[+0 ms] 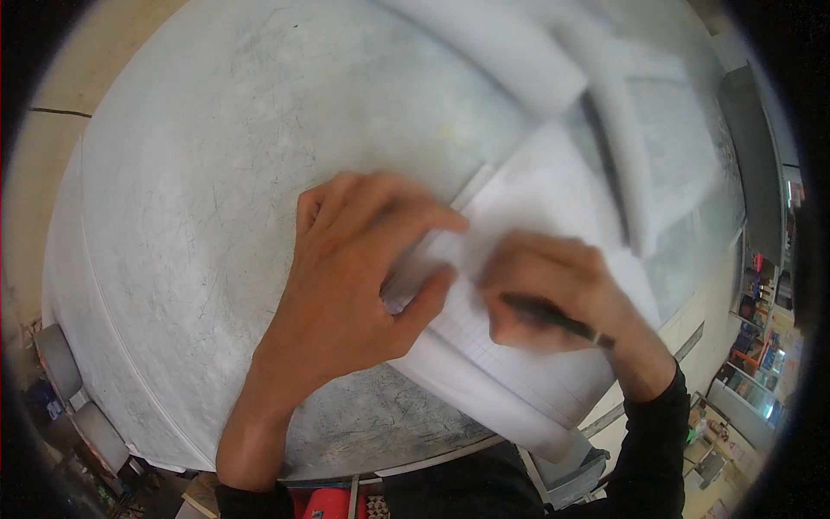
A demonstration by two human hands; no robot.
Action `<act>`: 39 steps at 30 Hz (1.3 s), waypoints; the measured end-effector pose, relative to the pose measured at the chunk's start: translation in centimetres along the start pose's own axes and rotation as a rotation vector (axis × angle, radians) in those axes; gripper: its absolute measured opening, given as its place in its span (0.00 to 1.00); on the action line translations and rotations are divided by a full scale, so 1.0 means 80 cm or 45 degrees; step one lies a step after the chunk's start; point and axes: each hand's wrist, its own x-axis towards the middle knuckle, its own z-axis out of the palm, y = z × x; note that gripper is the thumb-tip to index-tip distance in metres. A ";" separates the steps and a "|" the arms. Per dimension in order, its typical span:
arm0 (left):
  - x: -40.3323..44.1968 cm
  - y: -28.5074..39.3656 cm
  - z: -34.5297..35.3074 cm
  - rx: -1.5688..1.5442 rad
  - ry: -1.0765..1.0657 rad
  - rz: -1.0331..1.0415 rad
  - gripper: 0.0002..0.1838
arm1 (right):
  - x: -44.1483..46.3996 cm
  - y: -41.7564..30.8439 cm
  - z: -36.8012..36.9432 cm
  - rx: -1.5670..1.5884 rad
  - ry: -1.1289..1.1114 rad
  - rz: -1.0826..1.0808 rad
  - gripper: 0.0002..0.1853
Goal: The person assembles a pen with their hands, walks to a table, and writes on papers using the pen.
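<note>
A black pen (562,320), smeared by motion, lies across my right hand (553,290), whose fingers are closed around it. This hand is over a white notebook with a printed grid (527,376), its pages curling at the lower edge. My left hand (354,268) is at the notebook's left side, thumb and forefinger apart with a gap between them; some of its fingers are bent. Whether its fingertips touch the paper I cannot tell. Both hands partly cover the page, and any writing under them is hidden.
Blurred white sheets (661,130) rise at the upper right, near the notebook. The scratched grey tabletop (216,173) spreads to the left and far side. Grey chairs (60,372) stand at the lower left. Shelves with assorted goods (752,346) are on the right.
</note>
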 end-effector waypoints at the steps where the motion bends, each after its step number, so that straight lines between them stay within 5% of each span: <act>1: 0.000 0.000 0.000 -0.010 0.000 -0.004 0.23 | 0.000 0.000 0.002 0.000 0.000 0.000 0.12; 39: 0.001 0.001 -0.002 0.005 -0.014 -0.008 0.22 | -0.002 -0.002 0.001 -0.061 0.057 0.025 0.12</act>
